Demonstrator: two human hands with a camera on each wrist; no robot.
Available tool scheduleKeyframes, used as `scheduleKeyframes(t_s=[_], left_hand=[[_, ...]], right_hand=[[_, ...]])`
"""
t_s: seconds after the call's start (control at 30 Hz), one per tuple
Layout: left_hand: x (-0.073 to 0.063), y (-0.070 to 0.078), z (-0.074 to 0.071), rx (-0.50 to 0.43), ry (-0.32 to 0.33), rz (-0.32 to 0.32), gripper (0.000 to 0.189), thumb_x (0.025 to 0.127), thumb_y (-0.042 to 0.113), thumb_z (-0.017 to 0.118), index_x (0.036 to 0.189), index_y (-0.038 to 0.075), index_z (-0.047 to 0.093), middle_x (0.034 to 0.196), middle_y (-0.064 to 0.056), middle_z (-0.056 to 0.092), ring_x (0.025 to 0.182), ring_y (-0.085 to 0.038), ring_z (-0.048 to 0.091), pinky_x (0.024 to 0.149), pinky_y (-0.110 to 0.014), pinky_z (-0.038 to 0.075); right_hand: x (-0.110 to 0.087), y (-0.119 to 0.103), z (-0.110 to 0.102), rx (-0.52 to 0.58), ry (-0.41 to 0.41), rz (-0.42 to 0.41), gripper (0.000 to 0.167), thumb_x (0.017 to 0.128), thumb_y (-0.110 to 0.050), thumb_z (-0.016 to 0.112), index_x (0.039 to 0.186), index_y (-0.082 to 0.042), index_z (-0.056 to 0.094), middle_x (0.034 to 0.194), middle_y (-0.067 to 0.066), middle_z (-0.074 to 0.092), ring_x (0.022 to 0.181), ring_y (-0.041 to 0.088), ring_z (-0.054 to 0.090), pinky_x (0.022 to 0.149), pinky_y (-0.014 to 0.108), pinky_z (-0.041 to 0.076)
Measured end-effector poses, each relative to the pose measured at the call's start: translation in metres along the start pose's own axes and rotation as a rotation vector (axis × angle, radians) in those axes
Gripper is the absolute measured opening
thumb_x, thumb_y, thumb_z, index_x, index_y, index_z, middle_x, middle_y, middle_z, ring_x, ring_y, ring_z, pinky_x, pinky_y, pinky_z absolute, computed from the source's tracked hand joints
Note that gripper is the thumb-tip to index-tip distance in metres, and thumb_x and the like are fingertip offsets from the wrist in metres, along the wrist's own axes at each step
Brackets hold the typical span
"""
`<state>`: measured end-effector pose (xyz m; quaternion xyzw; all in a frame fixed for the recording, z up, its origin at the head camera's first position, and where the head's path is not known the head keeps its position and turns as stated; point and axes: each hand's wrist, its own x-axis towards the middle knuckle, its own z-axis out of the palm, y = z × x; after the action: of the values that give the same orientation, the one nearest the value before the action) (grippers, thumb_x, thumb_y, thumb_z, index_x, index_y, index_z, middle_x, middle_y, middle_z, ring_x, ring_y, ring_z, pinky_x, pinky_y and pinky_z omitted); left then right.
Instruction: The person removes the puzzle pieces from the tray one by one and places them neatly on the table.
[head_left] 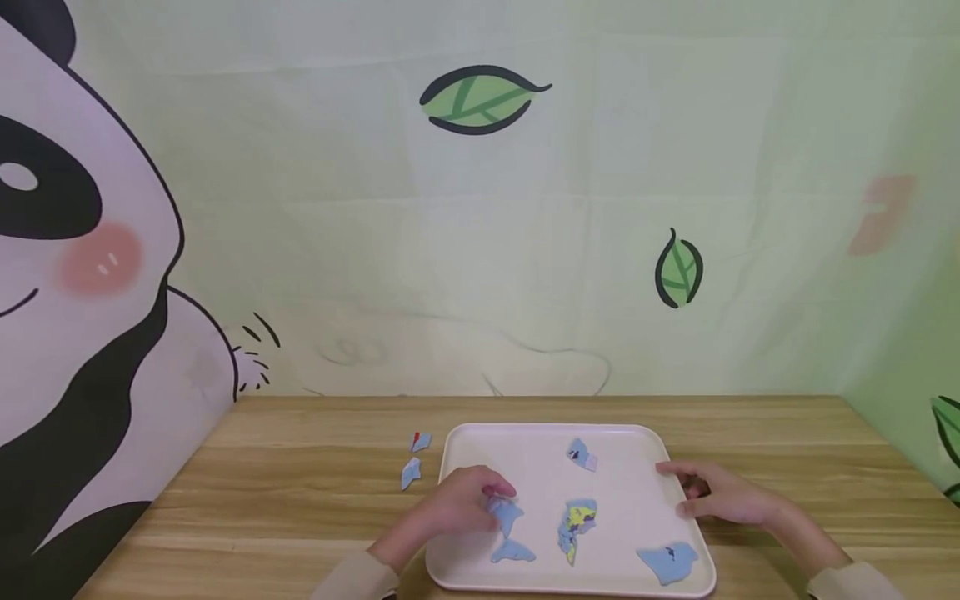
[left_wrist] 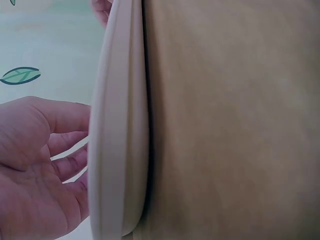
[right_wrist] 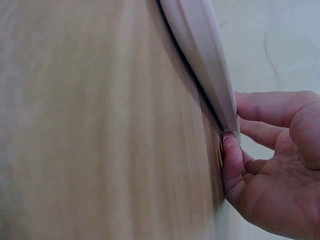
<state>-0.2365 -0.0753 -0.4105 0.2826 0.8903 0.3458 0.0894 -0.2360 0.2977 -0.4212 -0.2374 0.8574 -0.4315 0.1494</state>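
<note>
A white tray lies on the table with several blue irregular puzzle pieces on it. My left hand reaches over its left side, thumb and forefinger around a light-blue puzzle piece; those fingertips are hidden behind the rim in the left wrist view. Just below lies another blue piece. At the tray's right edge, my right hand grips the rim, with some fingers curled low against its side in the right wrist view. A joined blue-and-yellow cluster sits mid-tray.
One piece lies near the tray's far edge, and a larger one in its near right corner. Two small pieces, one with red and one plain blue, lie on the wooden table left of the tray.
</note>
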Motion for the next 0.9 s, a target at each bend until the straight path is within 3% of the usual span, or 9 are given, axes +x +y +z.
scheduleKeyframes(t_s=[0.37, 0.6, 0.9], left_hand=[[0.0028, -0.0039, 0.0002, 0.024, -0.007, 0.032, 0.034, 0.064, -0.005, 0.07, 0.095, 0.007, 0.067, 0.088, 0.001, 0.062, 0.083, -0.014, 0.053, 0.076, -0.023, 0.044], [0.0027, -0.0019, 0.0008, 0.034, -0.017, 0.005, 0.033, 0.063, -0.007, 0.07, 0.092, 0.009, 0.067, 0.084, 0.004, 0.062, 0.081, -0.009, 0.053, 0.075, -0.022, 0.044], [-0.0005, -0.0021, -0.0021, -0.006, -0.021, 0.071, 0.039, 0.064, -0.01, 0.069, 0.094, 0.013, 0.06, 0.079, -0.003, 0.055, 0.073, -0.012, 0.049, 0.065, -0.021, 0.041]], right_hand=[[0.001, 0.0002, -0.0004, 0.006, -0.01, -0.023, 0.062, 0.08, -0.009, 0.064, 0.127, 0.02, 0.034, 0.099, 0.014, 0.049, 0.075, 0.007, 0.044, 0.064, 0.019, 0.04], [0.0003, 0.0, -0.0002, 0.0, -0.007, -0.026, 0.063, 0.08, -0.01, 0.065, 0.126, 0.02, 0.034, 0.093, 0.009, 0.046, 0.072, 0.006, 0.042, 0.063, 0.019, 0.038], [0.0002, -0.0026, -0.0006, -0.012, -0.007, -0.032, 0.063, 0.08, -0.011, 0.065, 0.126, 0.02, 0.035, 0.093, 0.01, 0.047, 0.072, 0.007, 0.042, 0.062, 0.019, 0.037]])
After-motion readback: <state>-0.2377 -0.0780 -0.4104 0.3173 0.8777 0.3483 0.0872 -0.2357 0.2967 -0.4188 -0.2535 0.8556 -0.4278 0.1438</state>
